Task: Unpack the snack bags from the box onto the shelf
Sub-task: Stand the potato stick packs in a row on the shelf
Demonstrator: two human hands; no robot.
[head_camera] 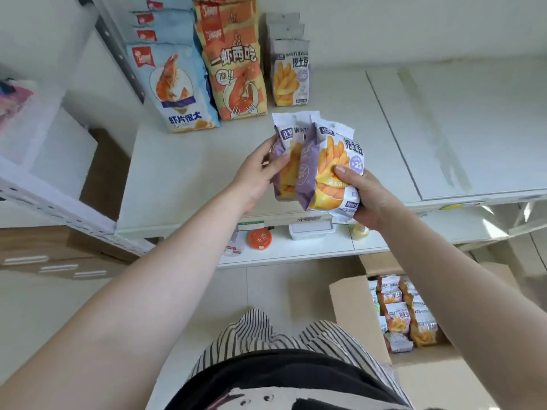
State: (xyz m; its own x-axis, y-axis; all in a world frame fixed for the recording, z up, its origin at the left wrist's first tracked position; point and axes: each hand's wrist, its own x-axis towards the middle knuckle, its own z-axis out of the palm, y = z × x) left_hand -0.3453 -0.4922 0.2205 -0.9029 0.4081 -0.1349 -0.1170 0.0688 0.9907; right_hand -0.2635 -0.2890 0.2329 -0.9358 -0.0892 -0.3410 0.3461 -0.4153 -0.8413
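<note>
I hold two purple-and-white potato-stick snack bags upright above the front of the white shelf (183, 179). My left hand (260, 170) grips the rear bag (285, 155) by its left side. My right hand (362, 193) grips the front bag (331, 170) at its lower right. The two bags overlap. A row of the same snack bags (291, 74) stands at the back of the shelf. On the floor at lower right, the open cardboard box (355, 315) holds several more of these bags (405, 312).
Blue prawn-cracker bags (174, 84) and orange prawn bags (236, 72) stand in rows at the shelf's back left. The shelf's right half is bare. A lower shelf holds an orange round item (260, 238) and a white tray (310, 232). A metal upright (118, 48) rises at left.
</note>
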